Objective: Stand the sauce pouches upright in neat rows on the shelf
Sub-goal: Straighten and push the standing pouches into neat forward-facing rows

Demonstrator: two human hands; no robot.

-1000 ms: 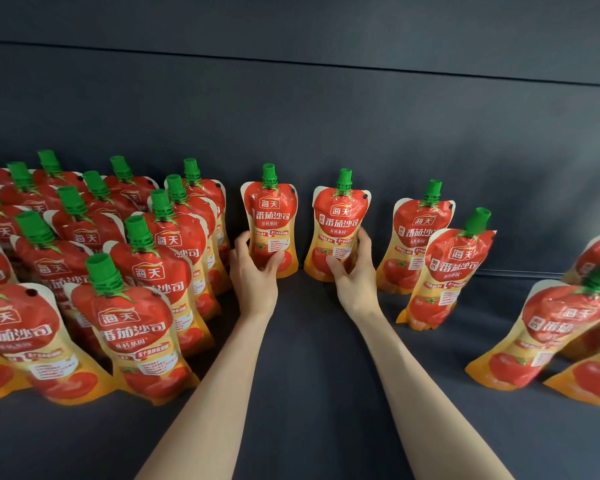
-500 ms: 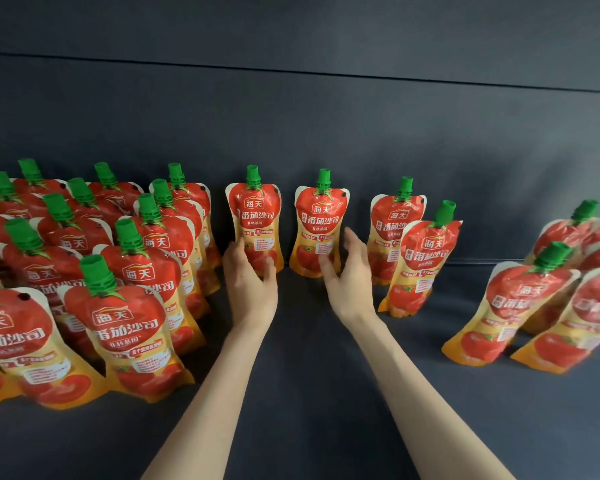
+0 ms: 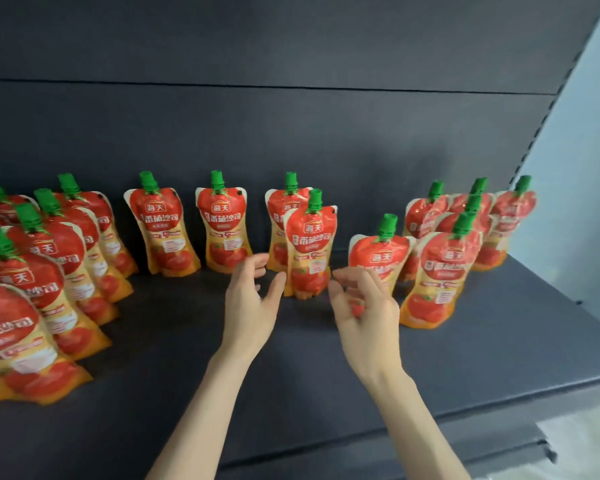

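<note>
Red and orange sauce pouches with green caps stand on a dark shelf (image 3: 309, 375). Several fill tight rows at the left (image 3: 49, 258). Three stand spaced along the back: one (image 3: 161, 226), one (image 3: 224, 226) and one (image 3: 284, 209) partly hidden by a pouch (image 3: 310, 251) standing in front of it. My left hand (image 3: 250, 303) hovers open just left of that front pouch, thumb close to its lower edge. My right hand (image 3: 364, 306) hovers open to its right, in front of another pouch (image 3: 378, 254). Neither hand holds anything.
A looser cluster of several pouches (image 3: 465, 233) stands at the right end of the shelf. The shelf's dark back panel (image 3: 291, 133) rises behind. The right side upright (image 3: 541, 126) borders a pale wall. Bare shelf lies in front of my hands.
Both hands let go of the two back-row pouches and moved right, now flanking the pouch standing in front. My view swung right, showing the shelf's right end.
</note>
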